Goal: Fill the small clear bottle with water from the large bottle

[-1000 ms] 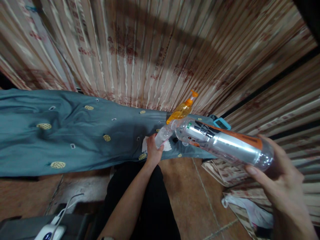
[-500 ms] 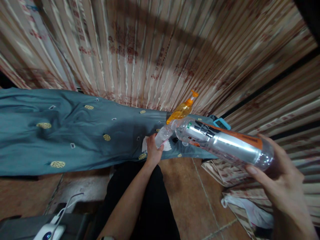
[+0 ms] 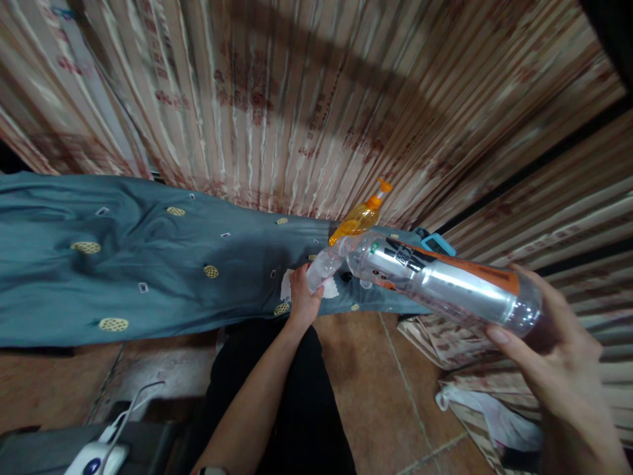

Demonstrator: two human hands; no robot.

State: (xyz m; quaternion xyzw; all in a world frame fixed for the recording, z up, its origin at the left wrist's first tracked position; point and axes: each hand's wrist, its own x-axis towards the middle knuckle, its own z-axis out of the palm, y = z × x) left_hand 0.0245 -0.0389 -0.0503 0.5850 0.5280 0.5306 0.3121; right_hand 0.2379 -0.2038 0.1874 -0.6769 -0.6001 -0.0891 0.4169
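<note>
My right hand [image 3: 554, 369] grips the base of a large clear plastic bottle [image 3: 445, 280] with a silver and orange label, tilted so its mouth points down to the left. My left hand [image 3: 302, 295] holds a small clear plastic container [image 3: 324, 266] right under that mouth, over the blue-grey patterned cloth [image 3: 148, 264]. A white paper or tissue [image 3: 287, 285] lies on the cloth beside my left hand. Behind the big bottle stands an orange pump bottle [image 3: 360, 219].
A striped curtain [image 3: 297, 99] hangs behind the cloth-covered surface. A light-blue device [image 3: 438, 244] sits at the cloth's right end. Brown floor tiles [image 3: 376, 396] lie below, with bundled fabric [image 3: 475, 396] at the right and a white corded device [image 3: 96, 458] at bottom left.
</note>
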